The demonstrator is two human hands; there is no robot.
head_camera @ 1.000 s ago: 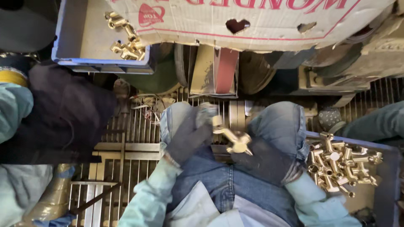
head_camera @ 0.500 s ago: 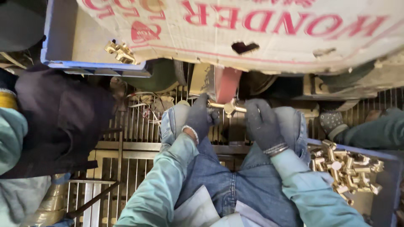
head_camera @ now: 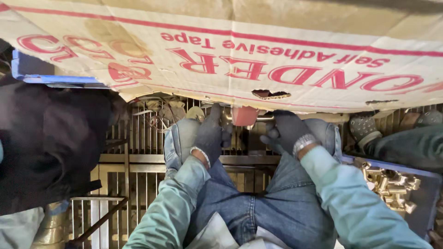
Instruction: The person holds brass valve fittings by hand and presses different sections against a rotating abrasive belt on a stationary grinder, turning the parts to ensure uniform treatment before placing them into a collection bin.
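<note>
My left hand, in a dark knitted glove with a pale ribbed cuff, rests over my left knee, its fingers curled shut around the near end of a slim brass-coloured metal fitting that runs sideways just under the edge of the big corrugated cardboard box flap with red stripes and red lettering. My right hand, gloved the same way, closes on the other end of that fitting, fingertips tucked up under the cardboard so I cannot see them fully. Between my two hands a smooth reddish rounded block hangs just below the flap, and the fitting passes right at it; whether they touch I cannot tell. My faded blue denim jeans fill the near middle, with soft pale green sleeves running down to both wrists. Under my legs lies a grey metal grating of thin parallel bars, gritty and scuffed. At the near right, a blue plastic tray holds a heap of shiny brass pipe fittings, chunky and angular, lying jumbled against each other. On the left, a bulky black cloth-covered shape fills the side, matte and creased. Far right, beyond the tray, a dotted grey work glove on another person's dark green sleeve rests on the grating.
</note>
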